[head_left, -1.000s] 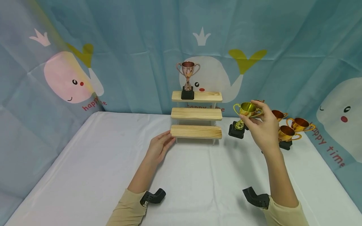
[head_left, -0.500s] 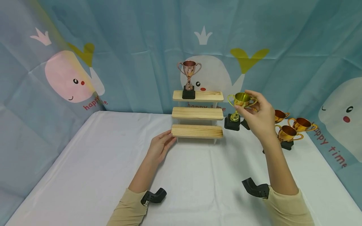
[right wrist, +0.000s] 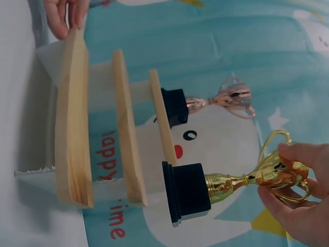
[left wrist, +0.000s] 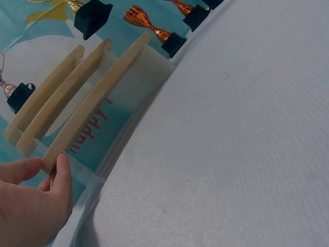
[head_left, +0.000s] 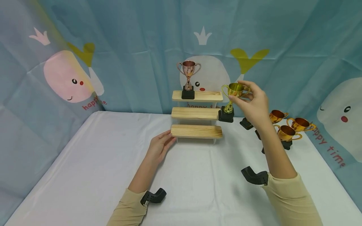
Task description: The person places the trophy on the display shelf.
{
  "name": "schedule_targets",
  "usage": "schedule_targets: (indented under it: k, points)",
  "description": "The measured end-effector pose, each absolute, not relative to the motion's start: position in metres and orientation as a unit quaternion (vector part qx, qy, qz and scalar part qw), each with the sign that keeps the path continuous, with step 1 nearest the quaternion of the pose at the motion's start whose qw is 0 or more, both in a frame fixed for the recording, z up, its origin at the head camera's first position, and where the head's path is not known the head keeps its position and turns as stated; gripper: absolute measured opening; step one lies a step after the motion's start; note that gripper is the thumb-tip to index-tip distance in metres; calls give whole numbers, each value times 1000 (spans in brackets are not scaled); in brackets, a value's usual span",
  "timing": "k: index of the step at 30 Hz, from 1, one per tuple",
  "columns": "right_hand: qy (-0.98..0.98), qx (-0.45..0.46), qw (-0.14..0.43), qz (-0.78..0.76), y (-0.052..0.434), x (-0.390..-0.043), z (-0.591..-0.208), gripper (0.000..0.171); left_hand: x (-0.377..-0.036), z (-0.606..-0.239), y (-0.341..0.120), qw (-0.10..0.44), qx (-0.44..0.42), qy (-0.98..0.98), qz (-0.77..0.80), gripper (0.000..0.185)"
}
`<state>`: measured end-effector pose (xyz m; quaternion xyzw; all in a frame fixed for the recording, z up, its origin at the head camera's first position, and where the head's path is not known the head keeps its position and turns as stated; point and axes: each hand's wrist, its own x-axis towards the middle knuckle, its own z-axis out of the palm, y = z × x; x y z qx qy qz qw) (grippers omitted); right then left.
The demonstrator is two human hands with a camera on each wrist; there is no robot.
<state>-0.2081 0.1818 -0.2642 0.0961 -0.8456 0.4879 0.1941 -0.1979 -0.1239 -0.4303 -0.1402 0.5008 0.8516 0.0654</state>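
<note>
My right hand (head_left: 253,102) pinches a gold trophy cup (right wrist: 280,167) by its bowl, thumb on one side and fingers on the other. The trophy hangs in the air beside the right end of the three-step wooden display shelf (head_left: 196,113), its black base (head_left: 226,114) overlapping the middle step's end in the head view. My left hand (head_left: 159,147) pinches the left end of the lowest step (left wrist: 97,100) between thumb and fingers. On the top step, left of its middle, a rose-gold trophy (head_left: 188,78) stands upright on a black base.
Several bronze-coloured trophies (head_left: 287,133) stand on the white-covered table (head_left: 186,182) at the right, partly hidden behind my right hand and forearm. A blue curtain (head_left: 135,62) with whale prints hangs directly behind the shelf and along both sides.
My right hand has carried the gold trophy up and to the left, from above the table near the other trophies to the shelf's right end. The left hand has stayed at the lowest step.
</note>
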Motion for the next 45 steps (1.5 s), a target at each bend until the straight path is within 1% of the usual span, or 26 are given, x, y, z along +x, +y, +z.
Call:
schedule_targets:
  k: [9,21,31,45]
  points:
    - [-850,96,172,489,175,-221,-254,62,-198,-430,-124,65,-142,501,851,44]
    - [-846,99,172,495,163,-238,-245,61,-197,-429,-124,64,-148,500,851,43]
    - [-840,100,170,506,154,-250,-235,57,-196,-428,-124,62,-143,497,854,44]
    - [-842,104,159,506,144,-274,-225,58,-196,-427,-124,63,-141,497,854,44]
